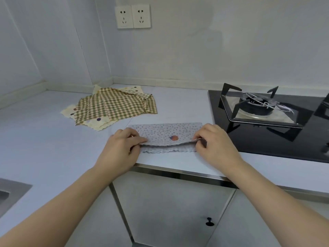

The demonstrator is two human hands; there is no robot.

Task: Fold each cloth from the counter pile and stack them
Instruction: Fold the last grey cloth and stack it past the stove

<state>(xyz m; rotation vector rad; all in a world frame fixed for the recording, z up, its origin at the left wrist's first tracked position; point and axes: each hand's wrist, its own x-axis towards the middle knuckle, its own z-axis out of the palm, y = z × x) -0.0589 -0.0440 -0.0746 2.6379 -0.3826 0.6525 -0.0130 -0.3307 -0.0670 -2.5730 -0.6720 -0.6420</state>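
Note:
A grey dotted cloth (pixel 165 132) with an orange spot lies on the counter (pixel 44 139) near its front edge, folded over on itself into a long strip. My left hand (pixel 122 148) pinches the upper layer at its left end. My right hand (pixel 215 141) pinches the upper layer at its right end. The upper edge sits slightly back from the scalloped lower edge. Behind and to the left lies the pile: a green checked cloth (pixel 115 106) spread over cream cloths with dark dots (pixel 96 122).
A black gas hob (pixel 267 129) with a burner grate (pixel 256 104) fills the counter's right side, close to the cloth's right end. A sink edge (pixel 10 195) shows at the lower left. Two wall sockets (pixel 132 16) hang above. Cabinet doors with a knob (pixel 209 222) are below.

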